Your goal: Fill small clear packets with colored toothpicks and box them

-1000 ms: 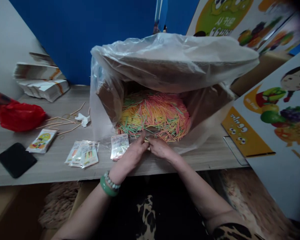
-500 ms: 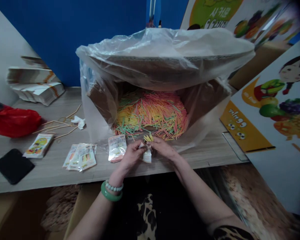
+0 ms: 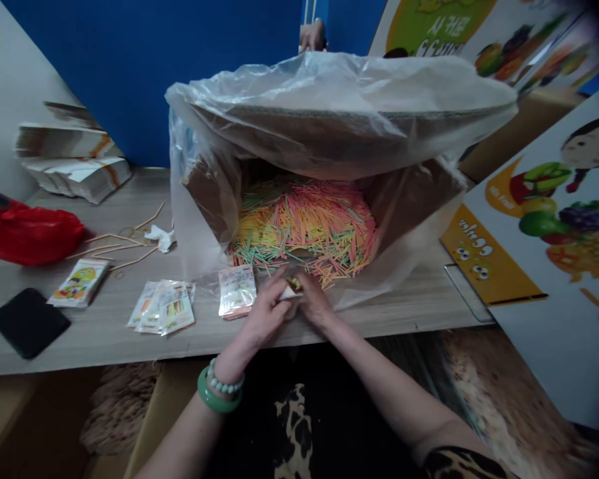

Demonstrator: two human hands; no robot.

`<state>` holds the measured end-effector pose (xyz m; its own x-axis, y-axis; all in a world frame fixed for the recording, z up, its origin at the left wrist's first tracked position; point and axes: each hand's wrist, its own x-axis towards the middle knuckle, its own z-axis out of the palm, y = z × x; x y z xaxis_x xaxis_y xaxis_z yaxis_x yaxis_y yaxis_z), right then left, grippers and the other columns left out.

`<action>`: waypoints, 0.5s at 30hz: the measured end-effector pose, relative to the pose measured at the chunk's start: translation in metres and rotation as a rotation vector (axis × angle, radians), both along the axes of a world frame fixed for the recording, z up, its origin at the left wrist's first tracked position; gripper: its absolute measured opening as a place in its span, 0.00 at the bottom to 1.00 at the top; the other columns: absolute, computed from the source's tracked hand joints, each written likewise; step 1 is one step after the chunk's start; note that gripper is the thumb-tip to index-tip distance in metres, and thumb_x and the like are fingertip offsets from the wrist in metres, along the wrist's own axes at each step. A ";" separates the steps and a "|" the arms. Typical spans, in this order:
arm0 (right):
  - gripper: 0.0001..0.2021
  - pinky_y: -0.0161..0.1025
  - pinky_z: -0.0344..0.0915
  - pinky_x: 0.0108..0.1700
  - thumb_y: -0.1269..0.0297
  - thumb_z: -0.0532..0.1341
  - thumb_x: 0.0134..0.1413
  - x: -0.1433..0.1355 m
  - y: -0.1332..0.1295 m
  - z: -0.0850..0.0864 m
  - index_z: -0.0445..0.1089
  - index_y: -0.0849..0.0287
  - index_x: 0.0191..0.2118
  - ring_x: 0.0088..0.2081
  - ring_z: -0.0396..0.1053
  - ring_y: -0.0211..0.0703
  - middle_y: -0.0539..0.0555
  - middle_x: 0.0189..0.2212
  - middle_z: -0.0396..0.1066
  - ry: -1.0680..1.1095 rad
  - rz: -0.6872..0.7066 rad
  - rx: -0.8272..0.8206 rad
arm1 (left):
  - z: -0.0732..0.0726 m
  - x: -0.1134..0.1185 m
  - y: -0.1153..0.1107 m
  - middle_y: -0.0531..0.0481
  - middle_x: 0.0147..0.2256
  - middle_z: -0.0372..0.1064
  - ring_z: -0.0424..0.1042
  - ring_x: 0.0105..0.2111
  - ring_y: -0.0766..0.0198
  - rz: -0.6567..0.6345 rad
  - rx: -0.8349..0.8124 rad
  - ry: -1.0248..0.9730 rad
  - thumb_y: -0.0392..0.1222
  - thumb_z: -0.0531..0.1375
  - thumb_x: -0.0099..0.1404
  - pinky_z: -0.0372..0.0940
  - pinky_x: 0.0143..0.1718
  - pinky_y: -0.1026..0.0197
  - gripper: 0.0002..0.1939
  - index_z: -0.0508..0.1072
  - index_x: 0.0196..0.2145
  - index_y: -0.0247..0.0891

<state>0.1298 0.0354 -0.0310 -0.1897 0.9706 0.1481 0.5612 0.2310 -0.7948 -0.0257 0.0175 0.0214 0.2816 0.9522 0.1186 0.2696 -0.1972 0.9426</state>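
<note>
In front of the big lined carton, my left hand (image 3: 271,307) is closed on a small packet (image 3: 290,293), whose open top shows some yellow sticks. Close against the packet's right side is my right hand (image 3: 315,303); its fingers are blurred and partly hidden, so what it grips is unclear. Behind both hands, a heap of pink, yellow and green sticks (image 3: 304,223) lies in the carton with a clear plastic liner (image 3: 199,233). A stack of flat packets (image 3: 236,291) lies just left of my left hand.
Farther left lie several flat packets (image 3: 164,307), a bundled packet (image 3: 80,283), a black pad (image 3: 28,322), a red bag (image 3: 32,233), thin sticks and a crumpled tissue (image 3: 160,238). Stacked cards (image 3: 74,176) stand behind. A printed box (image 3: 539,266) is at right.
The yellow sticks that showed at my right fingertips now show inside the packet's mouth. The packet is tilted differently between my hands. Someone's hand has appeared behind the carton.
</note>
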 end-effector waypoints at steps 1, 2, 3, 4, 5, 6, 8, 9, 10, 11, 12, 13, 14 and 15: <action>0.05 0.45 0.60 0.52 0.62 0.57 0.56 -0.001 -0.003 -0.003 0.66 0.57 0.36 0.43 0.65 0.49 0.55 0.37 0.71 -0.110 0.046 0.014 | -0.002 0.005 -0.002 0.42 0.58 0.68 0.60 0.63 0.50 -0.045 0.005 -0.003 0.30 0.57 0.57 0.55 0.62 0.46 0.06 0.71 0.28 0.39; 0.05 0.46 0.59 0.53 0.63 0.57 0.56 -0.002 -0.005 -0.006 0.67 0.57 0.36 0.43 0.65 0.49 0.56 0.37 0.71 -0.197 0.066 0.032 | -0.003 0.009 -0.004 0.41 0.58 0.68 0.60 0.63 0.51 -0.071 0.002 -0.004 0.30 0.56 0.57 0.54 0.63 0.46 0.07 0.72 0.30 0.39; 0.05 0.46 0.57 0.55 0.64 0.58 0.56 -0.004 -0.007 -0.008 0.67 0.57 0.37 0.44 0.66 0.50 0.56 0.37 0.71 -0.257 0.063 0.051 | -0.004 0.014 -0.005 0.41 0.58 0.68 0.61 0.63 0.51 -0.080 -0.002 -0.005 0.29 0.56 0.56 0.54 0.64 0.45 0.09 0.72 0.31 0.39; 0.05 0.46 0.57 0.56 0.65 0.57 0.57 -0.006 -0.009 -0.008 0.68 0.58 0.37 0.44 0.66 0.50 0.57 0.37 0.72 -0.290 0.049 0.067 | -0.004 0.018 -0.006 0.41 0.57 0.70 0.61 0.63 0.51 -0.079 -0.008 -0.009 0.28 0.56 0.56 0.53 0.64 0.45 0.09 0.72 0.31 0.39; 0.05 0.46 0.56 0.56 0.66 0.57 0.57 -0.007 -0.009 -0.008 0.68 0.58 0.38 0.44 0.66 0.50 0.57 0.37 0.72 -0.300 0.036 0.073 | -0.004 0.020 -0.005 0.42 0.56 0.70 0.61 0.63 0.51 -0.068 -0.015 -0.022 0.28 0.56 0.56 0.53 0.64 0.45 0.09 0.71 0.30 0.39; 0.06 0.46 0.57 0.56 0.66 0.56 0.57 -0.007 -0.009 -0.007 0.68 0.58 0.38 0.44 0.67 0.50 0.57 0.36 0.72 -0.287 0.027 0.070 | -0.003 0.020 -0.005 0.42 0.55 0.71 0.61 0.63 0.51 -0.044 -0.025 -0.046 0.28 0.57 0.56 0.54 0.64 0.46 0.08 0.71 0.28 0.39; 0.08 0.45 0.59 0.53 0.67 0.54 0.57 -0.006 -0.006 -0.003 0.69 0.58 0.40 0.44 0.68 0.49 0.56 0.37 0.73 -0.185 0.001 0.039 | -0.001 0.013 -0.002 0.44 0.54 0.73 0.64 0.61 0.50 0.055 -0.066 -0.134 0.31 0.59 0.57 0.57 0.62 0.48 0.05 0.71 0.26 0.39; 0.09 0.43 0.61 0.51 0.67 0.54 0.57 -0.005 -0.004 -0.001 0.69 0.58 0.41 0.44 0.68 0.48 0.56 0.37 0.73 -0.101 -0.026 0.014 | 0.001 0.007 0.000 0.44 0.51 0.74 0.67 0.58 0.50 0.125 -0.098 -0.199 0.34 0.61 0.58 0.61 0.59 0.49 0.04 0.71 0.26 0.38; 0.09 0.42 0.62 0.49 0.66 0.54 0.57 -0.003 -0.002 0.000 0.69 0.58 0.40 0.43 0.69 0.47 0.55 0.37 0.73 -0.010 -0.060 -0.011 | 0.001 -0.001 0.001 0.45 0.48 0.75 0.70 0.54 0.51 0.201 -0.136 -0.275 0.36 0.62 0.58 0.64 0.55 0.51 0.03 0.72 0.27 0.38; 0.08 0.41 0.63 0.48 0.65 0.54 0.57 -0.001 0.001 0.001 0.69 0.57 0.39 0.43 0.69 0.46 0.54 0.37 0.73 0.079 -0.094 -0.029 | 0.001 -0.008 0.002 0.46 0.44 0.77 0.73 0.48 0.53 0.275 -0.177 -0.354 0.39 0.64 0.58 0.67 0.51 0.53 0.04 0.74 0.30 0.37; 0.08 0.40 0.63 0.47 0.63 0.54 0.57 0.001 0.003 0.001 0.69 0.57 0.37 0.42 0.69 0.46 0.53 0.36 0.73 0.158 -0.120 -0.037 | 0.001 -0.015 0.003 0.47 0.41 0.77 0.75 0.43 0.55 0.333 -0.220 -0.428 0.41 0.66 0.57 0.69 0.46 0.54 0.07 0.75 0.33 0.37; 0.07 0.40 0.63 0.46 0.61 0.56 0.56 0.004 0.005 0.001 0.69 0.56 0.36 0.41 0.70 0.46 0.52 0.35 0.73 0.225 -0.135 -0.035 | 0.000 -0.020 0.002 0.48 0.38 0.77 0.75 0.39 0.57 0.372 -0.262 -0.488 0.43 0.67 0.55 0.69 0.43 0.56 0.11 0.75 0.35 0.37; 0.07 0.41 0.64 0.47 0.60 0.57 0.55 0.006 0.006 0.001 0.69 0.56 0.36 0.41 0.70 0.46 0.52 0.35 0.73 0.279 -0.142 -0.026 | -0.002 -0.024 0.001 0.49 0.36 0.77 0.75 0.36 0.59 0.392 -0.306 -0.532 0.44 0.69 0.53 0.70 0.40 0.57 0.14 0.75 0.37 0.36; 0.08 0.41 0.64 0.47 0.59 0.58 0.53 0.008 0.007 0.001 0.69 0.56 0.37 0.42 0.70 0.46 0.52 0.35 0.73 0.321 -0.141 -0.015 | -0.004 -0.026 -0.002 0.49 0.35 0.77 0.75 0.34 0.60 0.391 -0.358 -0.559 0.45 0.70 0.51 0.70 0.38 0.58 0.17 0.75 0.38 0.36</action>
<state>0.1374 0.0423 -0.0298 0.0004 0.9865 0.1640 0.3078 0.1559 -0.9386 -0.0517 0.0159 0.0178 -0.0947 0.9772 -0.1900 -0.2784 0.1572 0.9475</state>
